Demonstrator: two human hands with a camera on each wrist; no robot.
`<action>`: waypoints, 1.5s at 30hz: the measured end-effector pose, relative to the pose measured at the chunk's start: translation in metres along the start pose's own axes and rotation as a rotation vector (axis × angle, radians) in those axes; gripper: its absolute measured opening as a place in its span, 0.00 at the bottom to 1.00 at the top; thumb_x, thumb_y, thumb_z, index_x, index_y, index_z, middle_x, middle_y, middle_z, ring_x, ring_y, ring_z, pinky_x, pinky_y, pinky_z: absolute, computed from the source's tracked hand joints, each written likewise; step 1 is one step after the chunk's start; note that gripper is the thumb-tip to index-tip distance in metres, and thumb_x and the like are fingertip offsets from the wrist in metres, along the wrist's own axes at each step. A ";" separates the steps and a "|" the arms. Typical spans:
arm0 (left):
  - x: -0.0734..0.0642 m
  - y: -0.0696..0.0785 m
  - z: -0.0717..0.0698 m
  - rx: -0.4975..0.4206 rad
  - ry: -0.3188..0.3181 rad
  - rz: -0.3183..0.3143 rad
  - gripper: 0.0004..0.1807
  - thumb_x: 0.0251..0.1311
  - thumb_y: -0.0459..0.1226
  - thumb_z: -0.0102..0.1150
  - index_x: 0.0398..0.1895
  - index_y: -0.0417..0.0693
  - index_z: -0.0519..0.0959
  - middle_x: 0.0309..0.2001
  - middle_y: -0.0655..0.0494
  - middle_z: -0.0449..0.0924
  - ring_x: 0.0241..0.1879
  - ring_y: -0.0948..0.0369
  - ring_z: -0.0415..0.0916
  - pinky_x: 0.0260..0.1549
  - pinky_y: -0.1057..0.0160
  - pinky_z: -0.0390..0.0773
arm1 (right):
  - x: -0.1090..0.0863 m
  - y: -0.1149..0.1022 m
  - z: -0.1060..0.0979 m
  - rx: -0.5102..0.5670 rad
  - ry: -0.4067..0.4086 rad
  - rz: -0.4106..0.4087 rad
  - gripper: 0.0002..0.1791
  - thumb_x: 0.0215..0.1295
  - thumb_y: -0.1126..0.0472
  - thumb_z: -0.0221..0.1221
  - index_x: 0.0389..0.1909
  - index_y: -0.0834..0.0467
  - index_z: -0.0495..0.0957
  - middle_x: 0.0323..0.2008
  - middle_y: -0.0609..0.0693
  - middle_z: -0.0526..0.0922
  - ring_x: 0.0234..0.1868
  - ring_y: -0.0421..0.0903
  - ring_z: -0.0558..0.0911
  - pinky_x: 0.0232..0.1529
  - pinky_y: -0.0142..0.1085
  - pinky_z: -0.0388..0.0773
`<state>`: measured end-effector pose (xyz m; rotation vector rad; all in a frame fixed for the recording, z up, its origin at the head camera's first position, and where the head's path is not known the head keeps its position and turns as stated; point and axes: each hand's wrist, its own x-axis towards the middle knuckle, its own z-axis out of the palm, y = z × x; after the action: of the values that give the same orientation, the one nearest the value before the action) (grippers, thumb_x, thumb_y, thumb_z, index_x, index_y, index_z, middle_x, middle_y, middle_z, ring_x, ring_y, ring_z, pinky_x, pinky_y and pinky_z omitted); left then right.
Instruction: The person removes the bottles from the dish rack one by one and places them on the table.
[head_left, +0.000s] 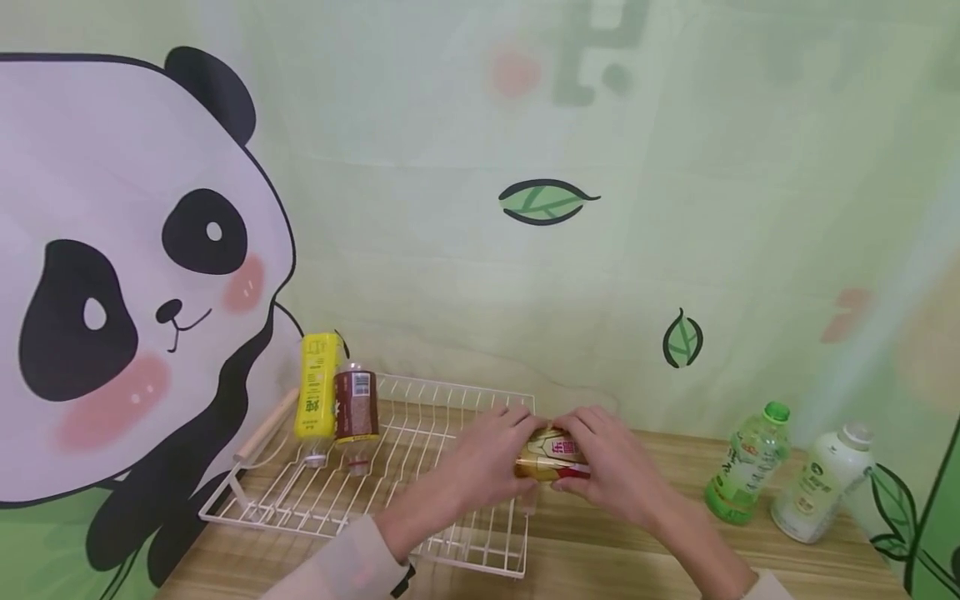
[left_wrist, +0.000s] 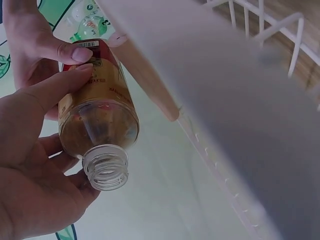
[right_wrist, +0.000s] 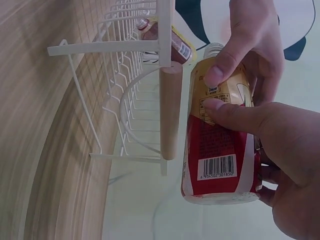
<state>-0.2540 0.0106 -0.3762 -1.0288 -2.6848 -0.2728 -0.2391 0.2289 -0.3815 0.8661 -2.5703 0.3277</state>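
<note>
Both hands hold a clear plastic bottle (head_left: 553,454) with a gold and red label, lying on its side over the right end of the white wire rack (head_left: 472,542). My left hand (head_left: 480,454) grips the neck half, its thumb on the label. The right hand (head_left: 618,462) grips the base half, thumb across the label near the barcode. In the left wrist view, the bottle's threaded mouth (left_wrist: 106,170) has no cap, and the clear part shows no visible drink. The right wrist view shows the red base half (right_wrist: 220,170) beside a wooden rack handle (right_wrist: 171,112).
A yellow bottle (head_left: 318,387) and a maroon-labelled bottle (head_left: 356,408) lean neck-down at the rack's left side. On the wooden table (head_left: 637,550) to the right stand a green-capped bottle (head_left: 750,467) and a white bottle (head_left: 823,483). A panda-print cloth (head_left: 420,250) hangs behind.
</note>
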 end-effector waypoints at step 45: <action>-0.079 -0.152 -0.026 -0.440 0.263 -0.709 0.57 0.64 0.48 0.74 0.83 0.33 0.48 0.78 0.28 0.52 0.72 0.34 0.59 0.68 0.33 0.69 | -0.051 0.101 -0.022 0.404 0.113 0.378 0.40 0.68 0.58 0.73 0.73 0.68 0.64 0.63 0.66 0.74 0.60 0.62 0.76 0.54 0.55 0.80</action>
<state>-0.2958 -0.1569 -0.3881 -0.0537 -2.6837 -1.0769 -0.2581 0.3425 -0.3937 0.4566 -2.5892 1.0036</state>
